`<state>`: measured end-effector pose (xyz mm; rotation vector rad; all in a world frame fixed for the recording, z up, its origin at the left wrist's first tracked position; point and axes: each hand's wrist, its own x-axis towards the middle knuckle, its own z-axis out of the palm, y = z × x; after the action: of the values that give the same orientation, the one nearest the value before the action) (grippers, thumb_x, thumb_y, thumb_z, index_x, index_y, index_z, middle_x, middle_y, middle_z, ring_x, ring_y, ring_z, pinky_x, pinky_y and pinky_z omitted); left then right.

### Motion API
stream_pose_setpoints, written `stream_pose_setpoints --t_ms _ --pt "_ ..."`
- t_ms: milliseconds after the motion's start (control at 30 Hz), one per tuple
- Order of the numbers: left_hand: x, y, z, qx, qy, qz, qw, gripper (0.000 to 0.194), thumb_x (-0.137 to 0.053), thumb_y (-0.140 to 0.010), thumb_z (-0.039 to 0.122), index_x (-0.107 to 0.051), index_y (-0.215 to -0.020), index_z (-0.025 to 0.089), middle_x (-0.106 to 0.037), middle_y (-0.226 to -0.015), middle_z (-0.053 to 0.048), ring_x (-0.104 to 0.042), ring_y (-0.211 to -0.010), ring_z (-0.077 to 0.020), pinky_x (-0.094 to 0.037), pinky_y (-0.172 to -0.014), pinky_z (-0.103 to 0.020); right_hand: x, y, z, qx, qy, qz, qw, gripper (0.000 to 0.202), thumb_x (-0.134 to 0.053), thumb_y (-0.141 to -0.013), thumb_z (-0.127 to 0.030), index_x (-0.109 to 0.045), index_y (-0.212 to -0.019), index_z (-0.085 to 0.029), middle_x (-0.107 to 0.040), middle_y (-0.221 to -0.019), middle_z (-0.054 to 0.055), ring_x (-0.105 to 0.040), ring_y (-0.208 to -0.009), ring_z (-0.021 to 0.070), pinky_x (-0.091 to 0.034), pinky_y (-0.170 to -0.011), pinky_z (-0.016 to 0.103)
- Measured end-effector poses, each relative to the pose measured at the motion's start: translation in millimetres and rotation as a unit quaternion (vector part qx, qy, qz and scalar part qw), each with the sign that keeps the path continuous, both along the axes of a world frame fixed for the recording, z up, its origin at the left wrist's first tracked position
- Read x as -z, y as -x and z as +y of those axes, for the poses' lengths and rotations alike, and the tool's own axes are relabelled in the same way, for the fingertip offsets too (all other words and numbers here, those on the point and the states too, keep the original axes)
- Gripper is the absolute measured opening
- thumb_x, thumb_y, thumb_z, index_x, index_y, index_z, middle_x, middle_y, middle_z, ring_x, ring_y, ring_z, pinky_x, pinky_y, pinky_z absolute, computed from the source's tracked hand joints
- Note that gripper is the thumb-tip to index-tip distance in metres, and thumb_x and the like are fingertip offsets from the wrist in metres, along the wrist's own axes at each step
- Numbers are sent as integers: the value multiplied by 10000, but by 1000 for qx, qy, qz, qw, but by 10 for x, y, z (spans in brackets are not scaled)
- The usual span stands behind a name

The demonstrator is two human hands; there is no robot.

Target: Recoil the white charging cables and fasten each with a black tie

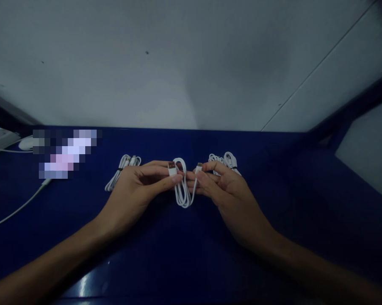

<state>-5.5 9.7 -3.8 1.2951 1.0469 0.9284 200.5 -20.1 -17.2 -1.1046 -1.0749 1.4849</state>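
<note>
A white USB cable (184, 192), coiled into a long loop, is held up between my two hands over the blue table. My left hand (138, 182) is closed on the coil and on its larger USB plug (172, 169), with the thumb pressed over them. My right hand (229, 186) pinches the smaller plug (199, 167) at the cable's other end between thumb and index finger. Behind my left hand lies a bundled white cable (114, 178) with a black tie. Partly hidden behind my right hand are more bundled white cables (231, 160), also tied in black.
A pixelated bright device (68, 154) lies at the left of the blue table (191, 258), a white cord (19, 212) running from it. Beside it is a white rounded object (27, 144) with a wire. A pale wall (130, 84) rises behind, with blue frame bars at both sides.
</note>
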Motion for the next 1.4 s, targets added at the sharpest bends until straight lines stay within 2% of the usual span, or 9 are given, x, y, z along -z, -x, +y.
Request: stream_pose_setpoints --t_ms 167,433,533,667,900,1033,1167,1300,1400 --pt "-7 -8 7 6 12 -9 1000 106 -870 -941 269 -921 -1029 295 -792 -1374 -55 -765 -1207 -263 -589 -1098 -385 4 13 -42 27 -35 -51 998 163 -739 -1065 -410 -729 -1073 -247 -738 -1428 58 -812 -1104 237 -697 -963 406" --pt "15 10 -1 46 32 -23 998 146 -828 -986 273 -913 -1100 307 -819 -1292 -44 -773 -1114 -222 -577 -1099 -373 1 8 -16 44 -53 -65 996 216 -759 -1054 -352 -707 -1231 -239 -826 -1043 42 -829 -987 223 -716 -895 371" --pt "28 12 0 51 51 -51 996 158 -807 -1005 265 -907 -1123 299 -821 -1252 -36 -759 -1148 -206 -574 -1088 -327 2 1 -18 51 -56 -47 996 259 -759 -1052 -314 -646 -1280 -262 -827 -1030 23 -839 -965 219 -725 -886 372" --pt "32 -1 -9 44 77 -87 992 114 -823 -998 285 -915 -1062 265 -828 -1151 -42 -762 -1084 -187 -593 -1043 -301 4 10 -32 78 -113 -67 988 92 -736 -1059 -270 -663 -1113 -270 -810 -1036 12 -840 -943 218 -741 -818 350" --pt "79 2 13 50 91 -123 987 150 -831 -993 306 -912 -1103 242 -840 -1206 -90 -782 -1121 -239 -593 -1087 -382 -29 55 -40 76 -140 -77 984 36 -750 -1036 -233 -766 -1008 -248 -811 -1023 19 -829 -859 188 -735 -769 309" --pt "50 14 5 60 67 -86 992 144 -822 -991 264 -912 -1101 242 -836 -1235 -89 -789 -1103 -242 -607 -1069 -378 -20 59 -47 72 -143 -73 984 54 -758 -1030 -228 -810 -1026 -243 -836 -1041 36 -833 -901 198 -733 -766 307" --pt "-15 3 -26 14 22 -24 999 84 -888 -908 219 -919 -982 245 -831 -1262 -66 -798 -1062 -234 -627 -1021 -338 12 47 -57 72 -130 -92 985 77 -749 -1040 -263 -824 -1023 -256 -841 -1036 41 -838 -942 223 -734 -785 341" --pt "-46 -33 -43 13 31 -16 999 68 -888 -902 258 -917 -963 248 -837 -1250 -73 -806 -1064 -259 -656 -996 -374 3 44 -60 85 -119 -119 982 57 -808 -995 -299 -799 -1037 -261 -838 -1079 57 -832 -981 257 -724 -842 404" --pt "-47 -53 -40 6 34 -19 999 82 -906 -884 271 -919 -960 244 -842 -1235 -84 -809 -1071 -275 -665 -993 -391 -21 44 -53 96 -108 -126 982 201 -877 -929 -291 -752 -1083 -255 -837 -1082 64 -829 -943 262 -716 -847 424"
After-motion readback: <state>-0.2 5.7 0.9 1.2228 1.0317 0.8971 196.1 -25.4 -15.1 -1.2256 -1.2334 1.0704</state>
